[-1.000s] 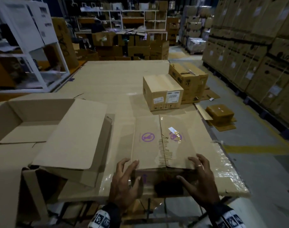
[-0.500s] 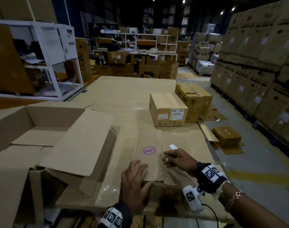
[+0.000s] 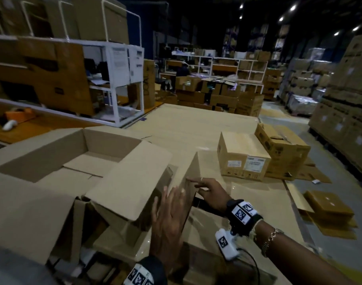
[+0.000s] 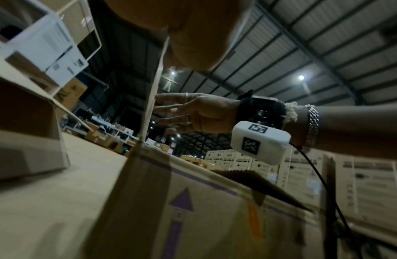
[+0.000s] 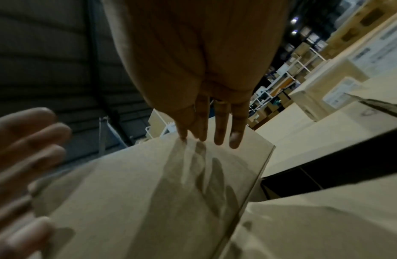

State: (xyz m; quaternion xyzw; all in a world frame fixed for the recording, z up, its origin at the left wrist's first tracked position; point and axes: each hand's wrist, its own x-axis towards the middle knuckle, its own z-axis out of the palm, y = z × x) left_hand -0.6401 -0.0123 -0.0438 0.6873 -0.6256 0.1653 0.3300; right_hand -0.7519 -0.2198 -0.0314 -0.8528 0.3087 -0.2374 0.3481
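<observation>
A brown cardboard box [image 4: 193,210] with purple arrow marks sits at the near edge of the cardboard-covered table [image 3: 176,124]. Its left top flap [image 3: 188,171] stands nearly upright. My left hand [image 3: 171,204] lies flat with straight fingers against the flap's outer face. My right hand [image 3: 204,188] reaches in from the right, and its extended fingers touch the flap's inner face. In the right wrist view the right hand [image 5: 215,122] has its fingertips on the flap [image 5: 159,184], and the left hand [image 5: 22,149] shows blurred at the left. The box's inside is dark.
A big open carton [image 3: 83,161] fills the left of the table, its flap leaning close to my left hand. A sealed labelled box [image 3: 243,159] and another box [image 3: 283,145] stand further back on the right. Flattened cardboard [image 3: 328,204] lies on the floor. White shelving [image 3: 114,79] stands left.
The box's left flap has swung up from lying flat to nearly upright. My right hand crossed leftward onto it, and my left hand rose against its outer side.
</observation>
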